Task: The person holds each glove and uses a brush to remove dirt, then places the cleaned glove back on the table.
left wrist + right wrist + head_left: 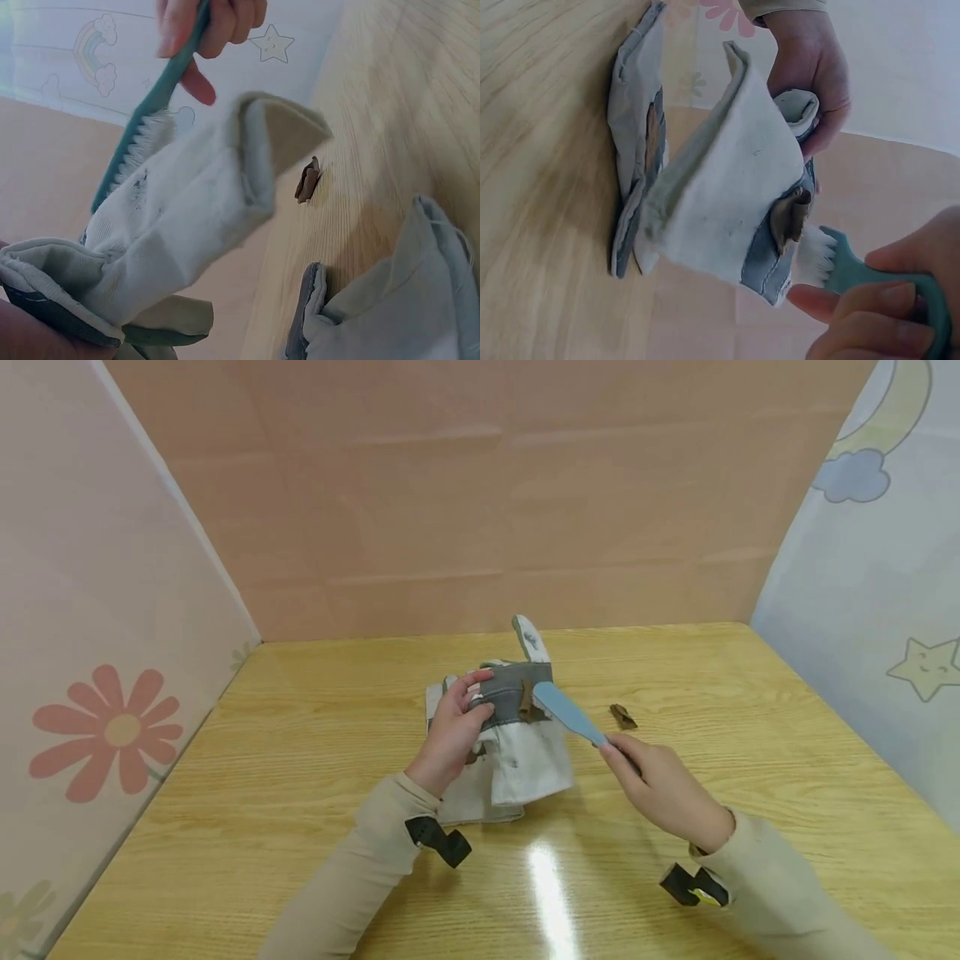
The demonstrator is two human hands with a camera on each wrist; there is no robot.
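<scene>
My left hand [450,727] grips a white canvas work glove [531,768] with a grey band, holding it raised at an angle. Dark smudges mark its cloth. A brown curled scrap [786,225], like bark or dry leaf, sits on the grey band. In my right hand [667,789] is the handle of a blue scrubbing brush [567,712]. Its white bristles [815,255] meet the glove's band beside the scrap. Beneath the raised glove, a second matching glove [397,311] lies on the table, partly covered in the head view.
Another brown curled scrap [622,717] lies on the wooden table [300,735], right of the gloves. A plain orange-pink sheet [487,510] stands behind the table. Patterned panels [862,610] flank it on both sides.
</scene>
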